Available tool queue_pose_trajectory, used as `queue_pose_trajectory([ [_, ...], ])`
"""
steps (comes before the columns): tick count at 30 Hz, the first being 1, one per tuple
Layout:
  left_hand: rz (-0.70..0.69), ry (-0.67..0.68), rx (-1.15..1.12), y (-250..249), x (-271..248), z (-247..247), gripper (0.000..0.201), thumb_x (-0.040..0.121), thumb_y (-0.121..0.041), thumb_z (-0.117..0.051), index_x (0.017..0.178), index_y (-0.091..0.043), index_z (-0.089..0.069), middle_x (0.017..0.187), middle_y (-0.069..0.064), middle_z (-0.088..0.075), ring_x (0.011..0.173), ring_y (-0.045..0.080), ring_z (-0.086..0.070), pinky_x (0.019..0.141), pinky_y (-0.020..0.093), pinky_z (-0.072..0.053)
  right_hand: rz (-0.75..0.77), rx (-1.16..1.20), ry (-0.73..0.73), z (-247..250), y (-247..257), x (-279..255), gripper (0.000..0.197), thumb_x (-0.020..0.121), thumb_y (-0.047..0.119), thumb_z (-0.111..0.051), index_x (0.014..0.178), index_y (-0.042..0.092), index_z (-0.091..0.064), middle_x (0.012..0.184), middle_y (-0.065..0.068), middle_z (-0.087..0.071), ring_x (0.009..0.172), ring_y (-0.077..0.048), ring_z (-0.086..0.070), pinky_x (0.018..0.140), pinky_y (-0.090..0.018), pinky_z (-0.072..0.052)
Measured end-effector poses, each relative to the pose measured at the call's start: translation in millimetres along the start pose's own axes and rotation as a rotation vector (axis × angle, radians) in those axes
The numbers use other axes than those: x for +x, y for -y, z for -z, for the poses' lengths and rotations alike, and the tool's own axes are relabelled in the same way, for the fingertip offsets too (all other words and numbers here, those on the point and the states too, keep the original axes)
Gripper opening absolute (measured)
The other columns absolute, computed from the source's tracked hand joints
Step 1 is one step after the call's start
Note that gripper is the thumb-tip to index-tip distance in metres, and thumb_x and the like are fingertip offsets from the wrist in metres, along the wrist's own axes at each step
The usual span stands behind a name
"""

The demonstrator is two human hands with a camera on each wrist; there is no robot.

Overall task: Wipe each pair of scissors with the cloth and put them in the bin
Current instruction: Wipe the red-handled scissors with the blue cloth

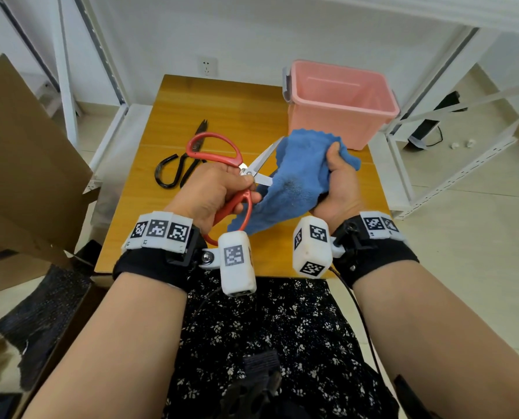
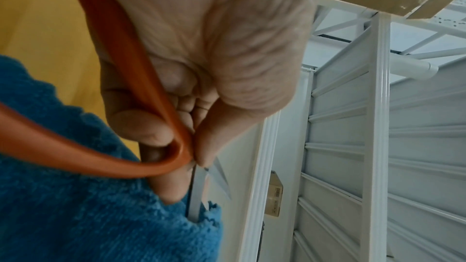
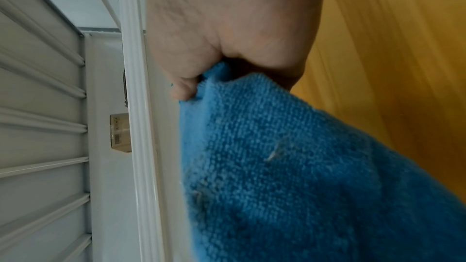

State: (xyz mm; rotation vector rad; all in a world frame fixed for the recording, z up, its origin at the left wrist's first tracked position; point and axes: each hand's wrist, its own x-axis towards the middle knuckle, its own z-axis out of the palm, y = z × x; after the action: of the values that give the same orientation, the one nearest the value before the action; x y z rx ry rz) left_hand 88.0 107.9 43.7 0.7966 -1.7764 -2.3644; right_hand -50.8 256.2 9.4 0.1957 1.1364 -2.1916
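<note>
Red scissors (image 1: 237,176) are in my left hand (image 1: 210,192), held up over the near half of the wooden table (image 1: 222,104), blades spread apart and pointing toward the far right. My fingers curl round the red handle near the pivot; in the left wrist view the thumb and a finger (image 2: 161,128) pinch right where the handle loop meets the blades. One blade tip runs into the blue cloth (image 1: 300,176), the other angles up beside its top edge. My right hand (image 1: 340,182) grips that cloth, fingers and thumb bunched tight round a fold; the rest hangs down toward my left wrist, lower edge draped behind the red handle loop. The right wrist view shows the same: fist closed on cloth, fabric filling the frame. Black scissors (image 1: 179,164) lie flat on the table to the left, behind my left hand, apart from it, tips pointing away from me. Pink bin (image 1: 343,110) stands at the far right corner of the table, open top, nothing visible inside. White metal shelving (image 1: 451,122) on both sides, cardboard (image 1: 25,146) on my left.
</note>
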Motion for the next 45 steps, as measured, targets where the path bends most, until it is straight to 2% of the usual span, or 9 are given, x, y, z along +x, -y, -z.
queue_pose_trajectory([
  [3,0.017,-0.008,-0.015,0.2,-1.5,1.0,0.012,0.095,0.0,-0.054,0.085,0.0,-0.06,0.068,0.01,-0.067,0.061,0.017,-0.068,0.043,0.021,-0.045,0.057,-0.002,0.05,-2.2,7.2,-1.0,0.064,0.096,0.054,-0.049,0.139,0.007,-0.047,0.127,-0.016,-0.064,0.113,-0.035,-0.065,0.091,-0.049,-0.053],
  [13,-0.024,-0.051,0.053,-0.3,-0.8,10.7,0.011,0.094,0.001,-0.055,0.083,-0.001,-0.058,0.071,0.011,-0.067,0.065,0.019,-0.07,0.044,0.021,-0.046,0.431,-0.3,-0.177,-11.6,46.9,-1.9,0.044,0.098,0.045,-0.053,0.125,0.011,-0.06,0.113,-0.006,-0.073,0.098,-0.014,-0.072,0.078,-0.03,-0.059],
  [20,-0.047,-0.075,0.098,-1.6,-1.3,14.6,0.023,0.093,0.002,-0.056,0.073,-0.009,-0.053,0.072,0.009,-0.067,0.066,0.02,-0.071,0.044,0.023,-0.045,0.553,-0.623,-0.409,-20.3,50.9,-2.6,0.029,0.099,0.05,-0.049,0.084,0.025,-0.054,0.08,0.008,-0.062,0.074,0.001,-0.06,0.068,-0.018,-0.047],
  [26,-0.066,-0.098,0.102,-6.8,-1.6,21.2,0.021,0.092,0.002,-0.056,0.074,-0.008,-0.056,0.071,0.008,-0.067,0.068,0.021,-0.071,0.045,0.024,-0.045,0.584,-0.734,-0.472,-19.6,48.4,1.6,0.026,0.09,0.045,-0.062,0.087,0.019,-0.061,0.08,0.004,-0.063,0.076,-0.014,-0.061,0.074,-0.028,-0.055],
  [29,-0.07,-0.083,0.079,-7.2,-1.3,18.3,0.018,0.092,0.002,-0.057,0.076,-0.007,-0.056,0.073,0.009,-0.067,0.069,0.021,-0.071,0.045,0.023,-0.046,0.357,-0.754,-0.305,-25.0,35.2,-5.1,0.043,0.085,0.04,-0.07,0.116,0.01,-0.062,0.097,-0.006,-0.068,0.09,-0.02,-0.067,0.081,-0.036,-0.058],
  [35,-0.047,-0.062,0.013,-2.4,2.9,10.9,0.009,0.095,0.0,-0.055,0.099,0.006,-0.06,0.071,0.013,-0.069,0.063,0.017,-0.071,0.044,0.021,-0.047,-0.023,-0.519,0.293,-51.6,11.2,-30.4,0.053,0.09,0.044,-0.059,0.12,0.001,-0.059,0.116,-0.024,-0.066,0.106,-0.034,-0.066,0.087,-0.045,-0.059],
  [38,-0.049,-0.051,0.01,-1.5,2.4,11.7,0.012,0.096,-0.001,-0.053,0.092,0.004,-0.063,0.069,0.013,-0.07,0.061,0.016,-0.069,0.045,0.021,-0.048,-0.122,-0.498,0.324,-52.6,10.9,-28.1,0.067,0.09,0.06,-0.045,0.127,0.006,-0.057,0.116,-0.021,-0.068,0.106,-0.033,-0.067,0.092,-0.049,-0.055],
  [42,-0.051,-0.067,0.025,-1.8,4.0,12.7,0.012,0.096,-0.002,-0.055,0.098,0.008,-0.061,0.075,0.018,-0.07,0.062,0.017,-0.07,0.046,0.022,-0.05,-0.057,-0.641,0.227,-48.6,1.8,-22.3,0.017,0.1,0.03,-0.055,0.108,0.019,-0.064,0.099,-0.006,-0.071,0.089,-0.018,-0.068,0.082,-0.039,-0.054],
  [45,-0.069,-0.08,0.06,0.0,6.1,8.6,0.007,0.095,-0.001,-0.056,0.101,0.002,-0.056,0.079,0.021,-0.069,0.065,0.02,-0.071,0.046,0.023,-0.05,-0.046,-0.7,0.242,-47.9,-5.7,-22.8,0.011,0.097,0.025,-0.06,0.106,0.021,-0.065,0.104,-0.004,-0.071,0.096,-0.019,-0.067,0.085,-0.039,-0.055],
])
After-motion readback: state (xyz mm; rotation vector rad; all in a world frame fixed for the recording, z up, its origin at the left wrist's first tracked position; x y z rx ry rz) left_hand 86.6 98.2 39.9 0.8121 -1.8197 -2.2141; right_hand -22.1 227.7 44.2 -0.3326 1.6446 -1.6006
